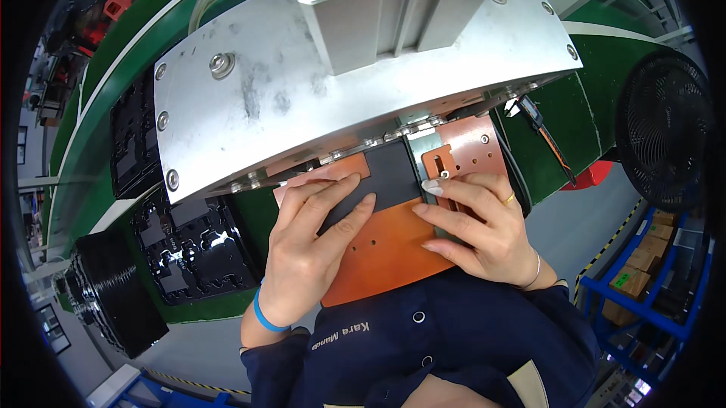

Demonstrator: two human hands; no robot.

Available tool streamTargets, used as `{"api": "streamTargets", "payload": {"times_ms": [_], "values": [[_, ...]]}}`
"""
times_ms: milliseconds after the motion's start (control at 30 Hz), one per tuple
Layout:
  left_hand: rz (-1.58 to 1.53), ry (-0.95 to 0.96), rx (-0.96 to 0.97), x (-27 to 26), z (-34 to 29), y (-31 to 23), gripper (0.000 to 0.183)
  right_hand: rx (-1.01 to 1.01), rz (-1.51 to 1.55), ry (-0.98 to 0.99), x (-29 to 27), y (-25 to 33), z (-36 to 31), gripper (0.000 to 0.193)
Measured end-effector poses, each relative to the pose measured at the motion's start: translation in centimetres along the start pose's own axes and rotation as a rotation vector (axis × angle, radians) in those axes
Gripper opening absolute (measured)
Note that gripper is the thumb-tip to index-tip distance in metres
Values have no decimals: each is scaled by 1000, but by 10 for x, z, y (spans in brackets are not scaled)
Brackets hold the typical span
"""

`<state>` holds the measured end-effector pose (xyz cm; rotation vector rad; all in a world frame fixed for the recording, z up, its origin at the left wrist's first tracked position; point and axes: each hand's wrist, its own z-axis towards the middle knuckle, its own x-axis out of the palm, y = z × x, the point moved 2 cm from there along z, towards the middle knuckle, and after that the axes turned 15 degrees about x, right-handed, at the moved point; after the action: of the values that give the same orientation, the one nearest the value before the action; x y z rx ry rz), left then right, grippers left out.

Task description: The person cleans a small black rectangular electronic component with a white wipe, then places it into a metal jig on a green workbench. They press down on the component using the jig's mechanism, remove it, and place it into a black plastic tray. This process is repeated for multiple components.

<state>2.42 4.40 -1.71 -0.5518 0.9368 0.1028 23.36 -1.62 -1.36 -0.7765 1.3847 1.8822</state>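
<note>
A thin dark grey sheet [391, 172] lies between my hands, on an orange plate [389, 249] with small holes, its far end close to the metal press. My left hand [306, 238] rests on the sheet's left part, thumb and fingers apart. One of its fingertips touches an orange block [354, 167] at the sheet's left edge. At the right edge, my right hand [484, 226] has its fingers spread, with a pale cover on one fingertip. Close to those fingertips sits a slotted orange bracket [437, 160] with a screw. Part of the sheet is hidden under my left hand.
Above my hands spans a large silver metal press head [363, 83] with bolts. Black moulded trays [198, 245] stand on the green table at left. A caliper [546, 136] lies at right, near a black fan [665, 128]. Blue shelving [643, 279] holds cardboard boxes.
</note>
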Motion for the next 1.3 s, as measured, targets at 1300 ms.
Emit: {"api": "streamTargets", "payload": {"times_ms": [1300], "values": [[-31, -15, -29, 0, 1, 2, 37, 52, -165, 4, 6, 3, -1, 46]]}}
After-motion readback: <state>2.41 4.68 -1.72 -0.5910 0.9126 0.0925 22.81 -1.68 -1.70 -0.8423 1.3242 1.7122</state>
